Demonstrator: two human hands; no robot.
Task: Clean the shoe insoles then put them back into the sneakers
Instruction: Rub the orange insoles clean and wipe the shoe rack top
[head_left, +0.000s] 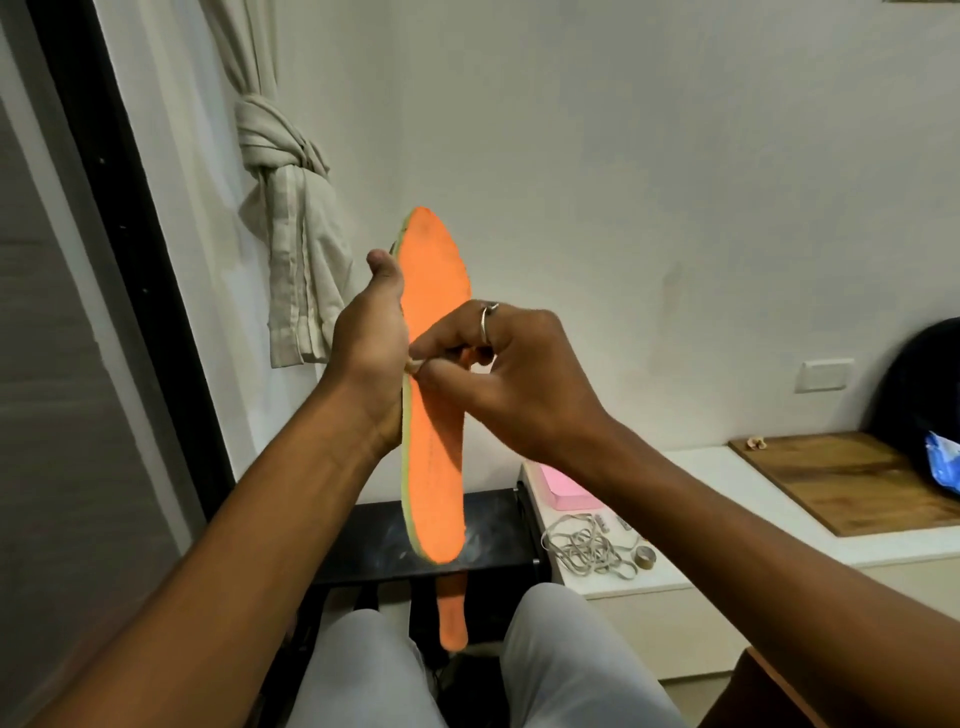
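Observation:
My left hand (371, 338) holds an orange insole (436, 415) with a pale green rim upright in front of me, gripping its left edge at mid-length. My right hand (498, 374), with a ring on one finger, presses against the insole's orange face. Its fingers are pinched together on a small pale item whose tip (410, 365) shows at the insole's edge; I cannot tell what it is. A second orange insole (452, 618) lies lower down between my knees, partly hidden by the first. No sneaker is clearly in view.
A black stand (488, 525) is in front of my knees. To the right, a white ledge (701, 525) carries a tangle of rubber bands (587, 545), a pink block (563, 491), a wooden board (852, 478) and a dark bag (924, 395). A knotted curtain (285, 208) hangs at the left.

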